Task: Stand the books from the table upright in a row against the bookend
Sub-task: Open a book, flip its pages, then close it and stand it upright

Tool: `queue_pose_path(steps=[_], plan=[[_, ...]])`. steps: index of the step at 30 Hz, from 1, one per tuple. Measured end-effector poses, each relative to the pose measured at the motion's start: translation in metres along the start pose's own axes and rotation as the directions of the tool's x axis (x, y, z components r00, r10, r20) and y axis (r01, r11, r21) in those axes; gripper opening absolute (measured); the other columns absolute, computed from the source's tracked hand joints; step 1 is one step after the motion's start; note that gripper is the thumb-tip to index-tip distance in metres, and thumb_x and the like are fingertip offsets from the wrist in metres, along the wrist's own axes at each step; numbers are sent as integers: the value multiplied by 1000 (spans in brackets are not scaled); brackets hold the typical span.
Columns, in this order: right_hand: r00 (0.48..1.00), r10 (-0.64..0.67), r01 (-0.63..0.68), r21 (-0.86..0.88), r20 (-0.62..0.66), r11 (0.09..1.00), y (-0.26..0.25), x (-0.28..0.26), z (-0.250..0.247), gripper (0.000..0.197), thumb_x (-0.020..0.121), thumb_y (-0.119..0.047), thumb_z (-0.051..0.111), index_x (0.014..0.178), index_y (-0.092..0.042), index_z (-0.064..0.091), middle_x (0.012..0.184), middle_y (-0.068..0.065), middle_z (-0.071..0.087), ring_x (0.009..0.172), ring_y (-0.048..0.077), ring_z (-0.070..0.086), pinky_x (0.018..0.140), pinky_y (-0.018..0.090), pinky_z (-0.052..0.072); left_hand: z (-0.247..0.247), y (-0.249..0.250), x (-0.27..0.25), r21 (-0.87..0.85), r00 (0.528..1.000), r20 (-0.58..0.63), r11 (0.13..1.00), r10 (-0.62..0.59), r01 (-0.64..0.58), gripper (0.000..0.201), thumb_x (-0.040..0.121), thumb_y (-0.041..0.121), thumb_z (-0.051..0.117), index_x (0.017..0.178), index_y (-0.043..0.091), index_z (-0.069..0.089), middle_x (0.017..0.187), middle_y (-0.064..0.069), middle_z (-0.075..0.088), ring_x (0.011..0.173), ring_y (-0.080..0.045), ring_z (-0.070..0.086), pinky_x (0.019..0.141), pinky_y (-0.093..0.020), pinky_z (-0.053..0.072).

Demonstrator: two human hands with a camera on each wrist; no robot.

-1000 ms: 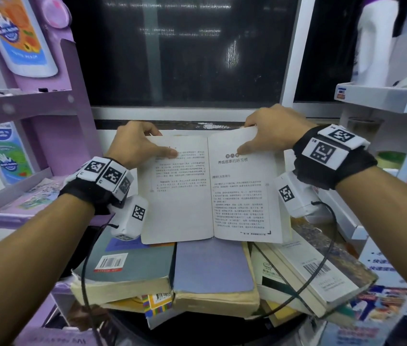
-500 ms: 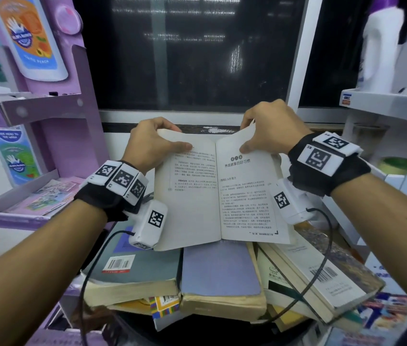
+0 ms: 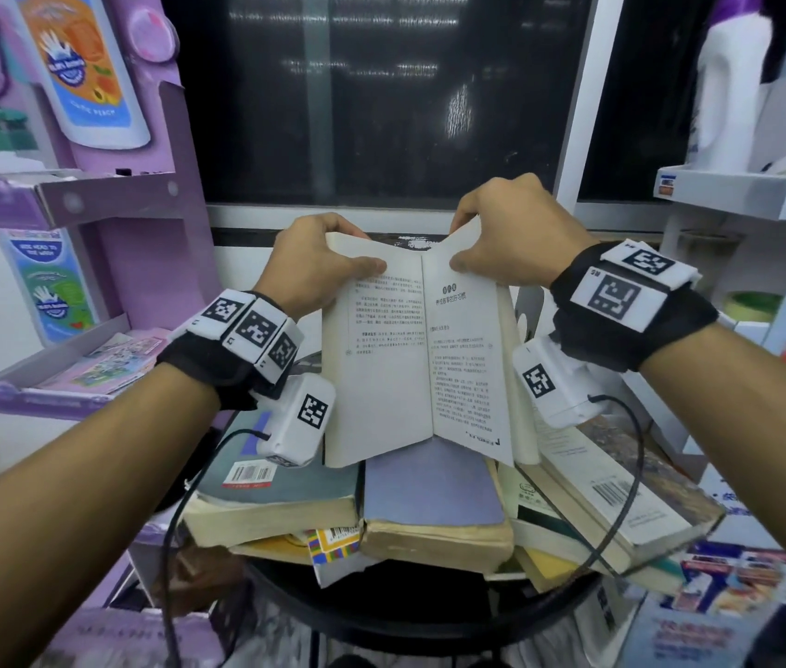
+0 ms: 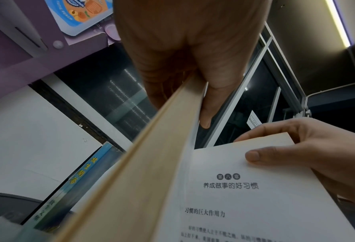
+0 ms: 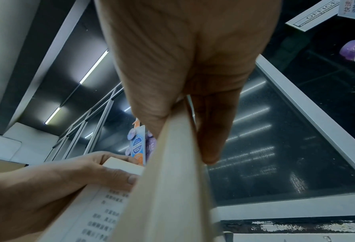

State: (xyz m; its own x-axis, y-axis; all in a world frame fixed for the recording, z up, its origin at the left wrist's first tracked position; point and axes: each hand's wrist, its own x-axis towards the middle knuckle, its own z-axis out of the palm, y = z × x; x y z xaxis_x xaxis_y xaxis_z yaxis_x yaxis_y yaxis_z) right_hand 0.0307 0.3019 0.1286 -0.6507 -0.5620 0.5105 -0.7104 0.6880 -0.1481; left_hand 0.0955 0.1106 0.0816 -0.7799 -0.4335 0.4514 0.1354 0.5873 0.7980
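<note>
A cream-paged paperback book (image 3: 422, 359), half open, is gripped at its far top corners by the left hand (image 3: 319, 262) and the right hand (image 3: 511, 233), raised above flat-lying worn books (image 3: 434, 503) piled on the round black desk (image 3: 429, 614).

one open book (image 3: 422, 359), two hands, about seven closed books stacked on one round table (image 3: 429, 614)

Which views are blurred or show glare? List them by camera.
Head view: sharp centre, open book legible, glare streaks on the dark window, edges bowed. Left wrist view: heading crisp, near page edge soft. Right wrist view: text blurred, ceiling lights flare.
</note>
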Motion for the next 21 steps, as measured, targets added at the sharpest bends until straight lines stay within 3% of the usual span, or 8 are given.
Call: queue_pose_path(steps=[4,6,8,10,12,16,19,21], plan=[[1000,-18,19,58,-11,998,-12,-15,-7,20,84,-23,63,99,-12,71,101,8,67,90,23,65,59,22,45,-1,11,-12,31,999,33,999,23,-24,22,79,27,76,94,21,61,95,3,70,75,-9,70,57,-23,56],[1000,-26,27,87,-8,996,-17,-22,-9,21,83,-26,61,95,-12,70,87,5,70,73,16,69,52,17,45,-1,17,-17,52,998,42,998,44,-46,22,81,28,75,97,21,61,95,4,69,76,-8,70,59,-22,56],[999,-32,32,113,-5,993,-23,-28,-9,25,81,-33,61,93,-13,68,73,2,70,62,10,69,55,19,51,0,22,-22,66,997,51,996,63,-67,24,80,29,74,98,20,61,96,4,69,78,-8,69,63,-24,57],[999,-45,45,133,-2,990,-27,-31,-9,36,78,-46,63,92,-13,69,70,0,68,67,12,69,65,27,56,0,28,-27,86,994,59,992,89,-94,26,79,32,74,99,20,62,97,3,69,82,-10,69,70,-29,58],[998,-64,64,126,-5,990,-31,-36,-10,45,76,-57,63,89,-15,70,70,-2,65,74,14,66,65,27,54,1,33,-32,121,991,69,985,112,-120,24,79,31,71,99,21,64,97,2,69,85,-13,68,76,-35,58],[995,-102,100,102,20,990,-35,-42,-15,44,81,-57,60,89,-16,74,80,-3,68,73,10,63,54,18,46,0,36,-38,131,989,73,982,127,-136,11,85,30,64,94,24,65,94,3,70,86,-14,69,77,-35,58],[991,-114,104,145,64,984,-34,-44,-17,44,80,-59,61,93,-20,74,84,-5,69,73,4,61,60,20,50,-3,33,-39,108,991,78,987,112,-120,13,85,30,60,92,22,69,92,3,71,86,-15,69,72,-29,57],[989,-121,108,141,87,984,-34,-43,-16,47,78,-60,63,100,-20,73,91,-4,69,77,7,61,65,24,51,-4,31,-38,10,994,82,997,74,-75,22,83,34,59,90,17,71,90,1,72,88,-20,69,76,-33,56]])
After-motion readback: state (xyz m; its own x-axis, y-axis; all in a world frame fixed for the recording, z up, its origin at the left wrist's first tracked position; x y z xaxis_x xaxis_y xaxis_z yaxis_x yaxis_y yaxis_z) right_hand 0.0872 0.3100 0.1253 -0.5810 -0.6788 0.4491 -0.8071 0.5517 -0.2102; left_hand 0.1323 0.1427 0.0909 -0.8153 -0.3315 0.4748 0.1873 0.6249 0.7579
